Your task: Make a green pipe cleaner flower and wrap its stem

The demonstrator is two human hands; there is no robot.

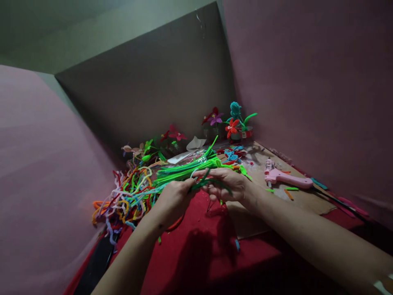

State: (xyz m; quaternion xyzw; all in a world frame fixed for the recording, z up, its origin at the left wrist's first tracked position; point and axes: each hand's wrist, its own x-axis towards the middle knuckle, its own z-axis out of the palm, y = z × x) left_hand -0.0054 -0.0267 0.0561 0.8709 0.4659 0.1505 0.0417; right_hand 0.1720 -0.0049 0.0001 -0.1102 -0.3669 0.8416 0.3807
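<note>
My left hand (pixel 175 200) is closed, thumb and fingers pinching a dark green pipe cleaner (pixel 225 187) bent into loops. My right hand (pixel 229 183) meets it from the other side, its curled fingers also on the dark green piece. A thin red strand shows between the hands, partly hidden by the fingers. Just behind them lies a bundle of bright green pipe cleaners (pixel 181 171), partly in clear wrapping. To the left spreads a tangled heap of many-coloured pipe cleaners (pixel 123 200).
A pink glue gun (pixel 290 178) rests on cardboard (pixel 254 221) at the right, near pink-handled scissors (pixel 353 207) and cut scraps. Pipe-cleaner flowers (pixel 233 123) stand along the back wall. The tablecloth (pixel 175 262) is red; a black object (pixel 95 262) lies at the left edge.
</note>
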